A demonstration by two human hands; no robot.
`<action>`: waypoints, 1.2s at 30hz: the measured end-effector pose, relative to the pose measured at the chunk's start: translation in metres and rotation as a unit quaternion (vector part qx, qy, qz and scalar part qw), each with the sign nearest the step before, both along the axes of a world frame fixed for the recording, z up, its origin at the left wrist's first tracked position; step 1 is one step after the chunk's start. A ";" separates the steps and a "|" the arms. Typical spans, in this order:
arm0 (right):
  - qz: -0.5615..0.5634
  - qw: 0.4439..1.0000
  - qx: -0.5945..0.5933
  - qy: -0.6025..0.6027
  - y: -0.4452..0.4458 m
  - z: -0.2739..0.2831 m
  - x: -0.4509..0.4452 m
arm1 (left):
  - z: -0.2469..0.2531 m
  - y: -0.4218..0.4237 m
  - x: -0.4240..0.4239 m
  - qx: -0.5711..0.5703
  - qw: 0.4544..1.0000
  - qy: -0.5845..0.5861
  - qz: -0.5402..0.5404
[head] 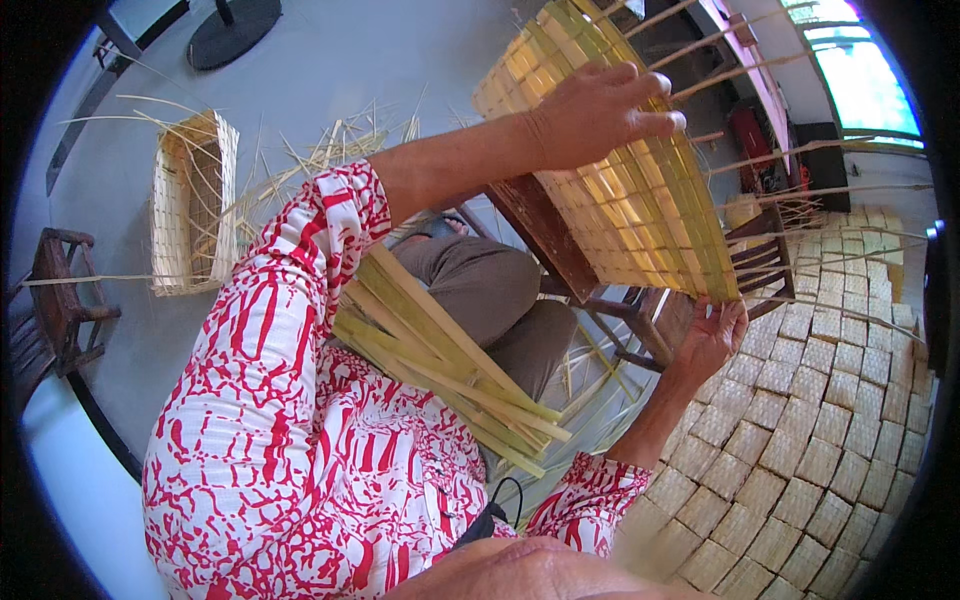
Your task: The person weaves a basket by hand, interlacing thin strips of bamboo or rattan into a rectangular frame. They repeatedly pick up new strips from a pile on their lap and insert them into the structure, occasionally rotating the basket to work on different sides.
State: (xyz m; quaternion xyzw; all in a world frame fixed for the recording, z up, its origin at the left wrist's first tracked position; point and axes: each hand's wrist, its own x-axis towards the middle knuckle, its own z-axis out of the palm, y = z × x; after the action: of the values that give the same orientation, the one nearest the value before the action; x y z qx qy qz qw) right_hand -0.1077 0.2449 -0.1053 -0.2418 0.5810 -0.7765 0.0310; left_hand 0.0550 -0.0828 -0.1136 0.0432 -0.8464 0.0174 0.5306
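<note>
A woven bamboo-strip basket (622,217), with unwoven strip ends sticking out from its edge, is held up at the upper right, tilted on its side. My left hand (607,112) lies over its upper part with fingers curled at the edge. At its lower right corner, my right hand (716,330) pinches the edge between thumb and fingertips. The basket's lower side is close to a dark wooden board (544,232); whether they touch cannot be told. Flat green and tan bamboo strips (450,360) lie across my lap.
Another woven basket (195,202) with loose strip ends is on the floor at left, by scattered strips (337,150). Wooden stools stand at far left (71,300) and beyond my knees (660,322). Many small woven pieces (787,420) are arranged in rows at right. A round black base (232,34) is at top.
</note>
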 end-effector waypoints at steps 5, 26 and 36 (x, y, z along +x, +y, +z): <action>-0.096 0.911 0.250 0.315 0.000 -0.010 -0.006 | -0.002 -0.020 -0.004 -0.092 0.992 0.078 -0.045; 0.063 0.994 -0.080 -0.037 -0.014 -0.016 0.018 | 0.042 0.075 -0.013 0.054 0.956 0.000 -0.289; -0.031 0.998 -0.050 0.002 -0.028 -0.010 0.039 | 0.061 0.132 -0.062 0.104 0.959 -0.188 -0.183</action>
State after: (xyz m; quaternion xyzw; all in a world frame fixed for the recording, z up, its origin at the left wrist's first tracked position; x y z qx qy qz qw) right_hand -0.0689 0.2167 -0.1155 -0.2267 0.5485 -0.8048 -0.0060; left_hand -0.0068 0.0488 -0.0528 -0.0616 -0.9213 -0.1607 0.3487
